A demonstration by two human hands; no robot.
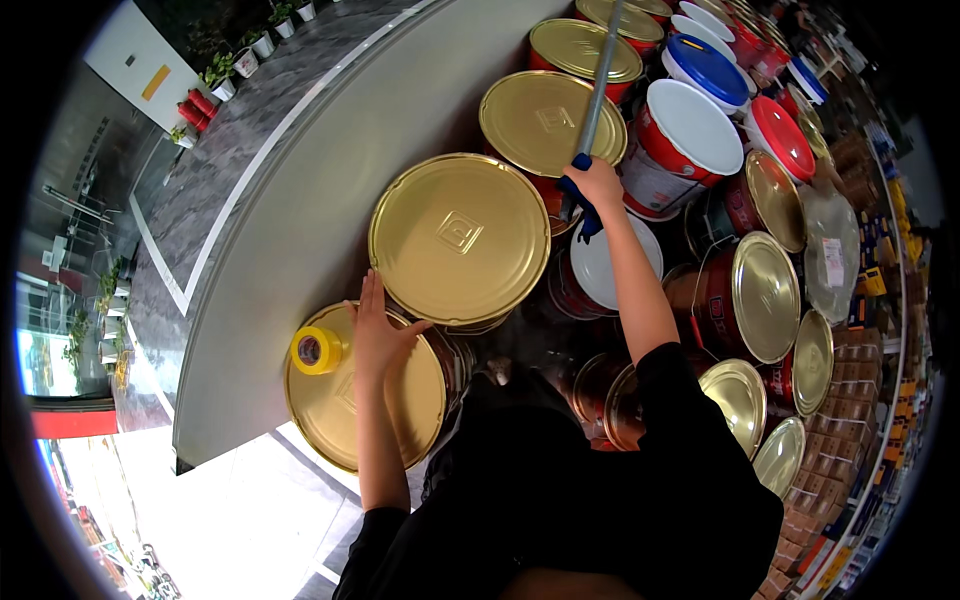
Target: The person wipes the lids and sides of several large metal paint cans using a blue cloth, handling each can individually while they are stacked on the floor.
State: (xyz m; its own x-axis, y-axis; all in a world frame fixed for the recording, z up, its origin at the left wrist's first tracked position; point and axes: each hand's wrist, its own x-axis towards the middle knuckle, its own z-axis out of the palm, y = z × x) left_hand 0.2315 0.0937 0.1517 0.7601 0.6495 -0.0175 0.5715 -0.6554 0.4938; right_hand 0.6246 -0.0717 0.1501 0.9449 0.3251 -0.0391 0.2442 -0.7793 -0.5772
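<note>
My right hand (598, 187) grips a dark blue handle or cloth (589, 217) at the lower end of a grey metal pole (598, 97); which of the two it is, I cannot tell. The pole slants up and away over the drums. With fingers and thumb spread, my left hand (379, 322) touches the near-left rim of a large gold-lidded drum (480, 274). Below that palm is another gold-lidded drum (416, 405), with a roll of yellow tape (316, 350) lying on its lid. Under the pole stands one more gold-lidded drum (525, 127).
A pale curved panel (277, 285) borders the drums on the left. Several red buckets with white lids (694, 124), blue lids (707, 67) and gold lids (765, 296) crowd the right, some tilted. Stacked cartons (840, 420) line the far right. Potted plants (219, 73) stand beyond the panel.
</note>
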